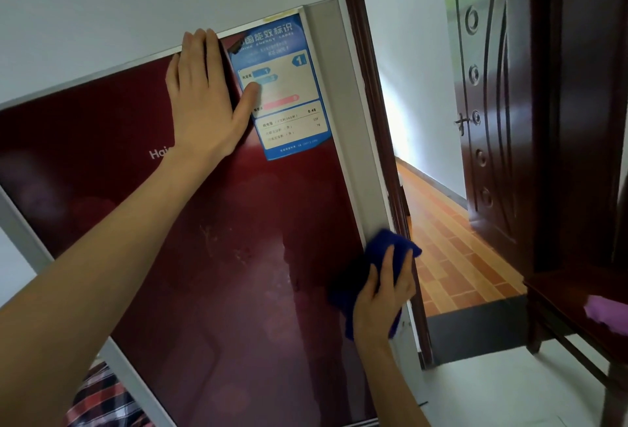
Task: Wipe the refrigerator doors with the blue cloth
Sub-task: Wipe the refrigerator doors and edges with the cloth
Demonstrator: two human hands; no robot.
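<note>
The right hand [380, 294] presses the bunched blue cloth [370, 277] against the red refrigerator door [210, 256] at about 4 o'clock on the panel, fingers curled over it, right at the grey edge strip [343, 127]. The left hand [204, 93] lies flat, fingers spread, at 12 o'clock beside the energy label [289, 93]. Smudges (possibly dried streaks) remain mid-panel, so wiping looks unfinished.
</note>
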